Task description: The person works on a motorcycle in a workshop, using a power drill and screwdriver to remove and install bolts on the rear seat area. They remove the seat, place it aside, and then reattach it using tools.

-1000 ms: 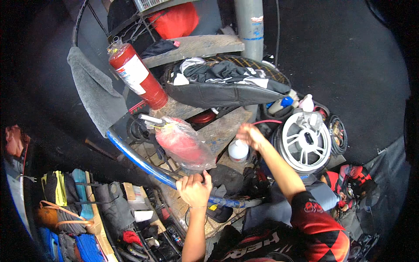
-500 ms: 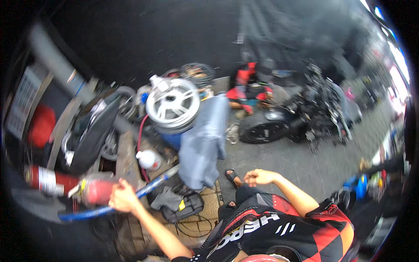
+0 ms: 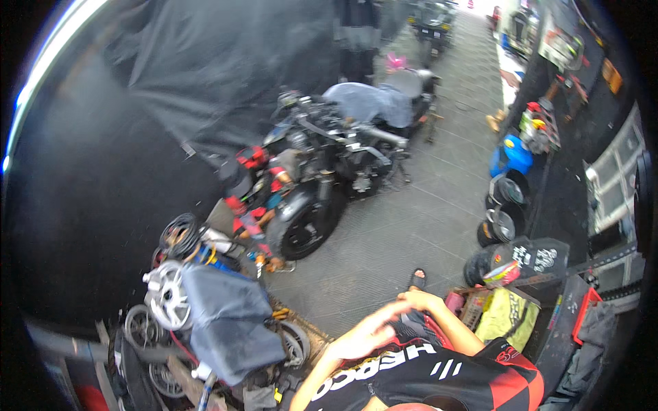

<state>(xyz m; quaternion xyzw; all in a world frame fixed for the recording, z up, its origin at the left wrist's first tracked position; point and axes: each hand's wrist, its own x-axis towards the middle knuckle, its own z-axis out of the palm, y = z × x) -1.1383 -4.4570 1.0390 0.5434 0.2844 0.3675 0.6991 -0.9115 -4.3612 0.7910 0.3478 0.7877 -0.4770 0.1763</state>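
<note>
black motorcycle [image 3: 358, 164] with grey cloth [image 3: 373, 104] on top, black buckets [image 3: 487, 234] near 1 blue container [image 3: 515, 157], white wheel [image 3: 166, 295]

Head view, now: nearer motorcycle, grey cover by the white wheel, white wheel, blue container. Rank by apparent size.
1. Nearer motorcycle
2. Grey cover
3. White wheel
4. Blue container, farther off, so its real rank is unsure

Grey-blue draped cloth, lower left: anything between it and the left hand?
Yes, in this view: a spoked wheel at the right edge of the grey-blue cloth sits across the direct line from the left hand. Depth is unclear from one view, so it may lie well below that line.
</note>
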